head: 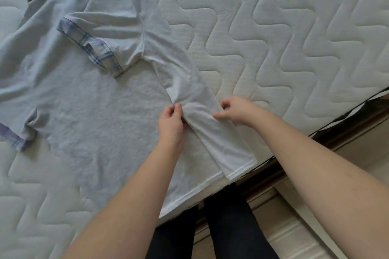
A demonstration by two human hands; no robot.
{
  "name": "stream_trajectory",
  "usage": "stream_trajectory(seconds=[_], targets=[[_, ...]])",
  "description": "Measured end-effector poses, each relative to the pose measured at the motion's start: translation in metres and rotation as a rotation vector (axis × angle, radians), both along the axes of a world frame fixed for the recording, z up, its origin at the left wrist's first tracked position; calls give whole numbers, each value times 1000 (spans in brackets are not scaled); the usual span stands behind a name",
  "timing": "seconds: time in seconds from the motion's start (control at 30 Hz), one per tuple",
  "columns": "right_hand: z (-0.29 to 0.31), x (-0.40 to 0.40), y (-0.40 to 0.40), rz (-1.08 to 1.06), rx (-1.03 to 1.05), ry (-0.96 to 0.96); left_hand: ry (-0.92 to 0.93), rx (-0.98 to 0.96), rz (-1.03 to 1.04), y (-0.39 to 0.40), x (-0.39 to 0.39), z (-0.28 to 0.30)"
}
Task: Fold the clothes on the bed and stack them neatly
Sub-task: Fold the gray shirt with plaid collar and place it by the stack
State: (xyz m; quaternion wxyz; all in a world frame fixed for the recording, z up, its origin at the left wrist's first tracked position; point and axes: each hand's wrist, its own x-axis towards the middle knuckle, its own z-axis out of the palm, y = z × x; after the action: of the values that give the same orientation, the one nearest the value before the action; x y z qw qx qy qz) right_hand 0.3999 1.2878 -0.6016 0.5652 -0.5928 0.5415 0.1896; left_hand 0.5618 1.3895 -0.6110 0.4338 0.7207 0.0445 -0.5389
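Observation:
A pale grey-white T-shirt with blue plaid sleeve cuffs lies spread flat on the quilted mattress. Its right side is folded inward as a long narrow strip, and the right sleeve lies across the chest. My left hand pinches the inner edge of that strip near its middle. My right hand pinches the strip's outer edge just opposite. The shirt's hem reaches the mattress's near edge.
The left sleeve cuff lies at the far left. The mattress edge and a dark bed frame run diagonally at the lower right. My legs in dark trousers stand against the bed over a pale floor.

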Motion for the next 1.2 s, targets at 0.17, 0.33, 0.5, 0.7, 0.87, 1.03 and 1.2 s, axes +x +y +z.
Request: stream_trajectory(seconds=[0.17, 0.33, 0.5, 0.7, 0.87, 1.03, 1.2], targets=[[-2, -32, 23, -75, 57, -27, 212, -68, -124, 13, -12, -6], [-9, -63, 51, -229, 149, -175, 365, -14, -142, 22, -41, -5], [-20, -98, 82, -315, 206, -162, 468, -3, -213, 30, -65, 1], [-19, -122, 118, -484, 278, -254, 686, 11, -194, 45, -86, 7], [-20, -130, 138, -619, 257, -253, 738, 30, -205, 71, -98, 0], [-22, -135, 153, -634, 113, -138, 668, 96, -238, 99, -107, -3], [-13, -131, 160, -631, 8, -36, 531, 93, -322, 119, -114, -2]])
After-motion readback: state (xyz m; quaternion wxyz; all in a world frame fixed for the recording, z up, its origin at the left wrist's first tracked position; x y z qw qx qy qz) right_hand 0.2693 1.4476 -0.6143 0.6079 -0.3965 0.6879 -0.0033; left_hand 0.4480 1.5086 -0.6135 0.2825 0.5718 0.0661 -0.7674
